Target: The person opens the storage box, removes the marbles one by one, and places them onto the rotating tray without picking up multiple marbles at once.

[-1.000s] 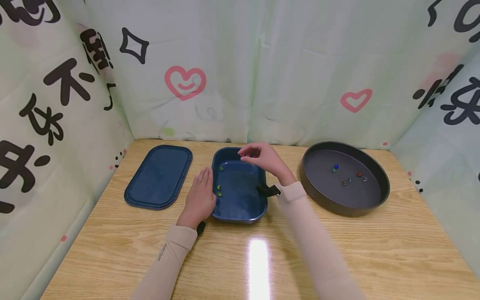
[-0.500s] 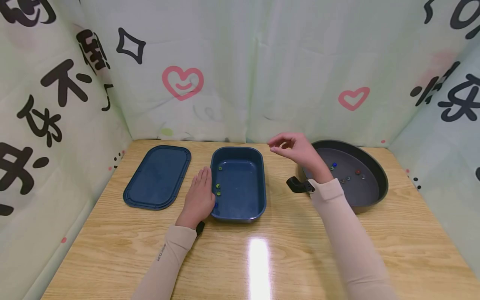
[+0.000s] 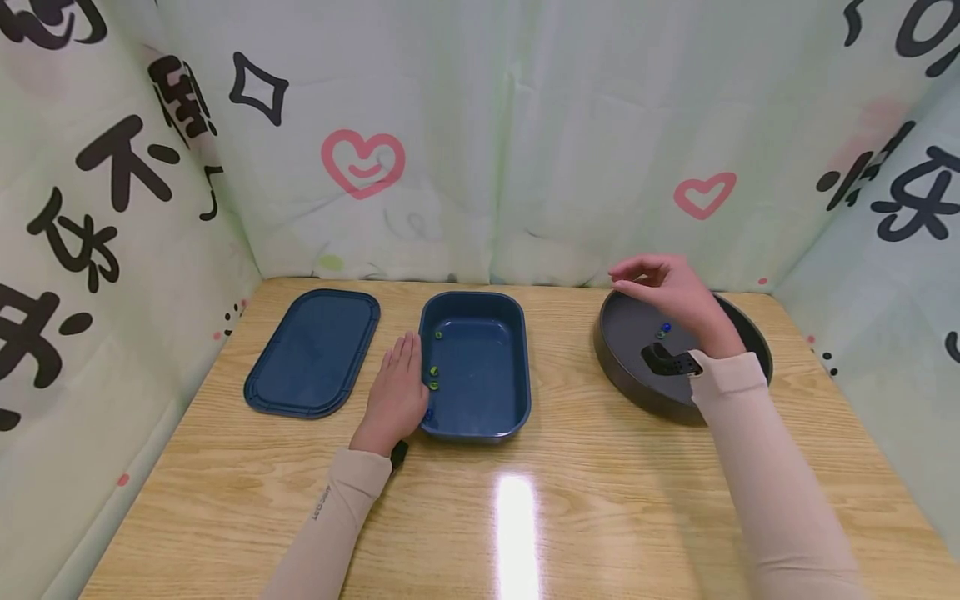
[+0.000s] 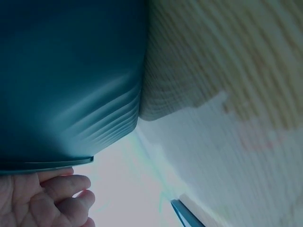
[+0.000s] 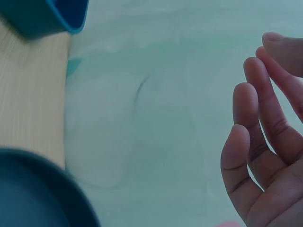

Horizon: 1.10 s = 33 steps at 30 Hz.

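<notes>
My left hand (image 3: 392, 393) lies with straight fingers along the left rim of a deep blue rectangular container (image 3: 483, 375). Several small marbles sit along that container's left side, among them a yellow-green marble (image 3: 433, 385) and a blue marble (image 3: 428, 414). Over the back of a round dark grey pan (image 3: 637, 387) hovers my right hand (image 3: 675, 298), its fingers loosely bent. Nothing shows between its thumb and fingers in the right wrist view. Inside the pan, a blue marble (image 3: 666, 327) and a greenish marble (image 3: 661, 335) are visible; the hand and forearm cover the pan's right part.
A flat dark blue lid (image 3: 313, 354) lies on the wooden table (image 3: 450, 517), left of the container. Printed cloth (image 3: 450, 142) hangs behind the table and at both sides. A bright light reflection crosses the table's front.
My right hand has moved right, from above the blue container to above the round pan. The left hand keeps its place at the container's rim.
</notes>
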Each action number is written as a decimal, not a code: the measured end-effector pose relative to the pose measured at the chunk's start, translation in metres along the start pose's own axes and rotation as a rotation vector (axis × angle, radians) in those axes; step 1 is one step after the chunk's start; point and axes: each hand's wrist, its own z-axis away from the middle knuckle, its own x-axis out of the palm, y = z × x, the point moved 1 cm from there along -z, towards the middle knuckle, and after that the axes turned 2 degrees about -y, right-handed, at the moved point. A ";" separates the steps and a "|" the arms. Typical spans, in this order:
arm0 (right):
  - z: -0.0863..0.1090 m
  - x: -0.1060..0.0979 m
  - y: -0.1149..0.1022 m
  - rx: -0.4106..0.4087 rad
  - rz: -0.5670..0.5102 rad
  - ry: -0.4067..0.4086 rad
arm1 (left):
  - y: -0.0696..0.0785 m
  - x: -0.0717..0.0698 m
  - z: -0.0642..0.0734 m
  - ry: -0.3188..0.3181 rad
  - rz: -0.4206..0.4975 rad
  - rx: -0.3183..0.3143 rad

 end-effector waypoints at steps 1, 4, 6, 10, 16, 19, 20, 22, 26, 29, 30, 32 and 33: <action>0.001 -0.003 0.003 0.008 -0.001 0.003 | 0.000 0.000 0.000 0.000 0.002 0.000; 0.004 -0.011 0.015 0.031 -0.009 0.012 | 0.000 -0.001 0.000 -0.001 0.011 0.000; 0.006 -0.015 0.022 0.049 -0.002 0.019 | 0.000 -0.001 0.000 0.001 0.016 0.001; 0.010 -0.021 0.038 0.080 0.005 0.039 | 0.000 -0.001 0.000 0.000 0.012 0.001; 0.014 -0.030 0.061 0.124 0.045 0.055 | 0.000 -0.001 0.000 0.002 0.026 -0.001; 0.016 -0.035 0.071 0.151 0.087 0.053 | -0.001 0.000 0.001 0.011 0.051 0.002; 0.016 -0.037 0.074 0.155 0.104 0.049 | -0.001 0.000 0.001 0.012 0.060 0.004; 0.017 -0.039 0.080 0.161 0.151 0.036 | -0.001 0.000 0.002 0.016 0.070 0.008; 0.018 -0.042 0.090 0.193 0.227 -0.002 | 0.000 -0.002 0.002 0.017 0.062 0.009; 0.019 -0.043 0.098 0.232 0.255 -0.029 | -0.001 -0.001 0.001 0.010 0.044 0.003; 0.018 -0.044 0.101 0.238 0.267 -0.038 | -0.001 0.000 0.000 0.006 0.038 0.002; 0.018 -0.043 0.106 0.235 0.294 -0.050 | -0.001 0.000 0.000 -0.002 0.023 -0.002; 0.017 -0.043 0.109 0.230 0.305 -0.055 | -0.001 0.000 0.000 -0.004 0.018 -0.004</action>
